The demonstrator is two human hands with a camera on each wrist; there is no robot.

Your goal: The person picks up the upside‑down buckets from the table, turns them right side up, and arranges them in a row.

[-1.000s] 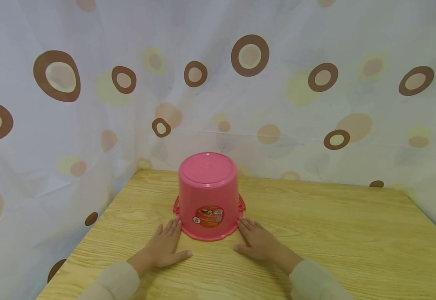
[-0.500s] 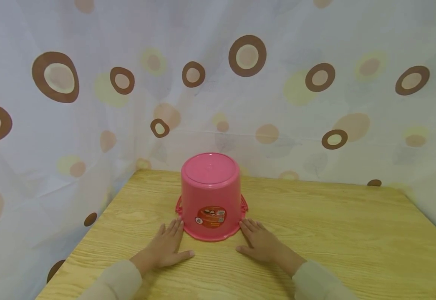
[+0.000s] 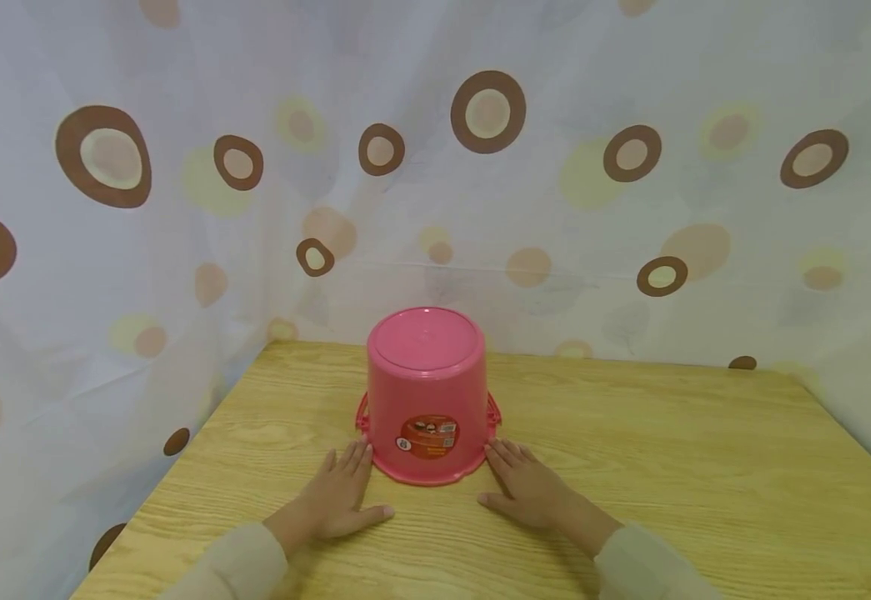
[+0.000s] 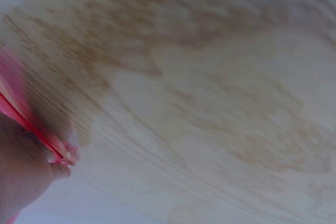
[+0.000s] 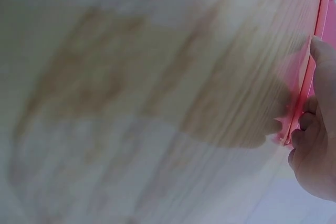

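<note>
My left hand (image 3: 333, 502) and right hand (image 3: 529, 490) lie flat on the table (image 3: 668, 467), fingers straight, fingertips touching either side of the pink bucket (image 3: 426, 390), upside down just beyond them. Only the head view shows its label (image 3: 433, 437). Bucket and hands sit slightly further right than before.

Left fingers (image 4: 59, 172) against a pink-red rim (image 4: 38, 134), pale wood-grained tabletop (image 4: 210, 103) beyond
</note>
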